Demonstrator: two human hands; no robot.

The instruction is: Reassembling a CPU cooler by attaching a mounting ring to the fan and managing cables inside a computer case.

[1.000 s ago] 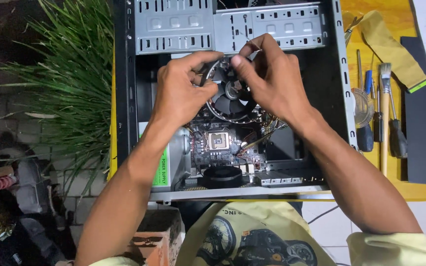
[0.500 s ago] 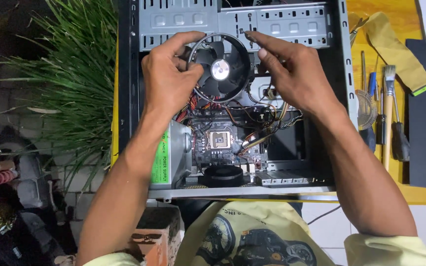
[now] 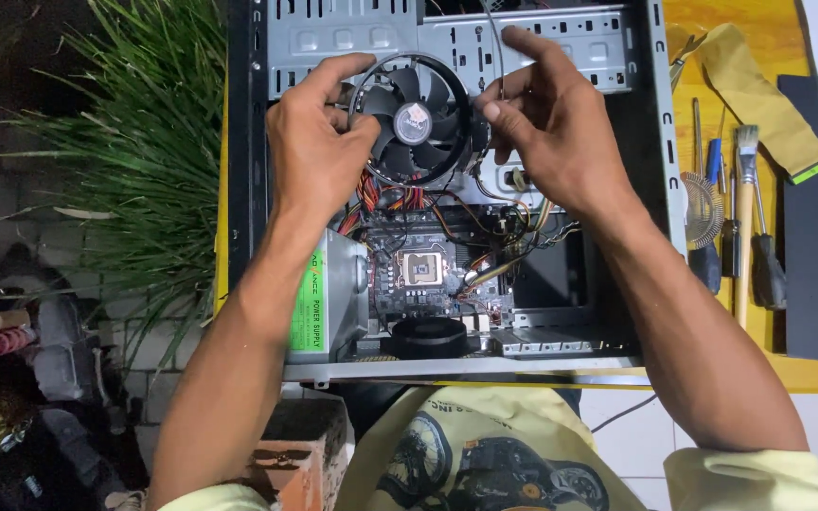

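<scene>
Over PC case [image 3: 267,189]: fan [image 3: 414,121] btwn both hands.

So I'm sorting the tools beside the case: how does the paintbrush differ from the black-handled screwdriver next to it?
The paintbrush has a pale wooden handle; the black-handled screwdriver has a dark one. The paintbrush ends in a flat tuft of bristles, the screwdriver in a thin metal shaft. The paintbrush is the longer of the two. Both lie lengthwise on the yellow table, right of the open computer case, untouched by either hand.
</scene>
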